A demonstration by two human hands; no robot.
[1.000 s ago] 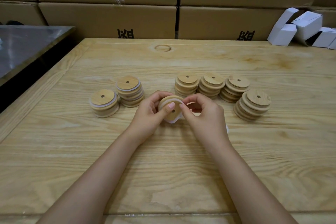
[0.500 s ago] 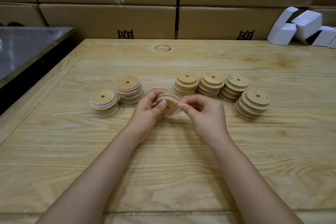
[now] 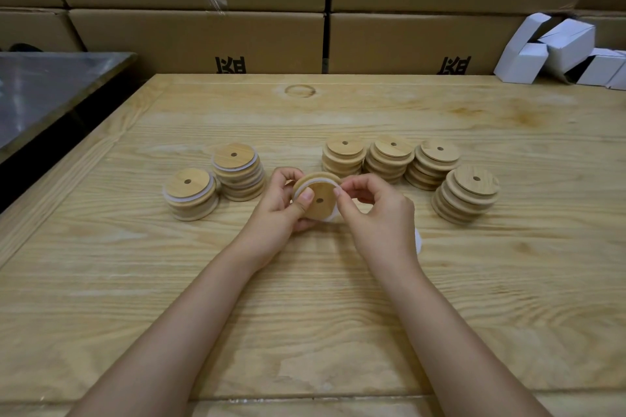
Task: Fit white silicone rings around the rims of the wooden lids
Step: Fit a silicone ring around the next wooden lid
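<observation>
Since half a second ago, the round wooden lid with a small centre hole (image 3: 320, 205) is turning its flat face more toward the camera, and the thin white silicone ring (image 3: 313, 183) is arching over more of its upper edge.

In the head view, the left hand (image 3: 281, 205) is gripping the lid just above the pale wooden table (image 3: 305, 298), thumb pressing on its left rim and fingers curling behind it. The right hand (image 3: 376, 213) is pinching the ring at the lid's upper right edge between thumb and forefinger.

Two stacks of ringed lids (image 3: 216, 184) are sitting to the left and four stacks of bare lids (image 3: 406, 166) to the right. A bit of white (image 3: 418, 240) is peeking out beside the right wrist. Brown cardboard boxes (image 3: 203, 41) and small white cartons (image 3: 559, 47) are lining the far side.
</observation>
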